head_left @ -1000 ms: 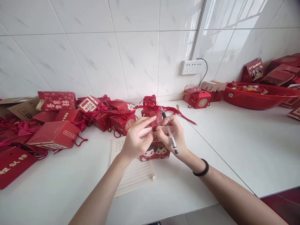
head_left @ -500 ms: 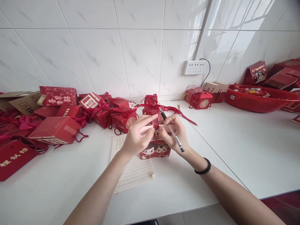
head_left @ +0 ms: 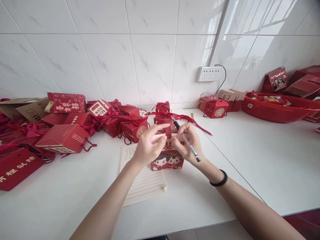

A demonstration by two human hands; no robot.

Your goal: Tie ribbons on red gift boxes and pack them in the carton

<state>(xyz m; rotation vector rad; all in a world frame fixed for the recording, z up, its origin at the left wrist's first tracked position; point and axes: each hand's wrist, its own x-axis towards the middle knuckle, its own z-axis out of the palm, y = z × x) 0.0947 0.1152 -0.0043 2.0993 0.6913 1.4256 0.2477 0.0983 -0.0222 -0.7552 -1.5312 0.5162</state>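
A small red gift box (head_left: pixel 167 160) with two cartoon faces stands upright on a lined notepad (head_left: pixel 146 190). My left hand (head_left: pixel 150 146) closes on the left part of its top, fingers bent around the upper edge. On the other side, my right hand (head_left: pixel 190 143) pinches the top with thumb and fingertips. A clear gel pen (head_left: pixel 186 139) with a black grip is tucked in that right hand, its tip pointing up and left. The fingers partly hide the box's top flaps. Handwriting shows on the notepad's upper left.
Several red boxes (head_left: pixel 62 138) with ribbons and cords are heaped along the left. Behind my hands stands a ribboned red box (head_left: pixel 162 107), its ribbon trailing right. Farther right are more small boxes (head_left: pixel 217 109) and a red basin (head_left: pixel 272 113). A power strip (head_left: pixel 208 74) hangs on the tiled wall.
The view has shifted slightly, so everything appears a little farther right. Both hands keep almost the same grip on the box, and the pen stays in my right hand.
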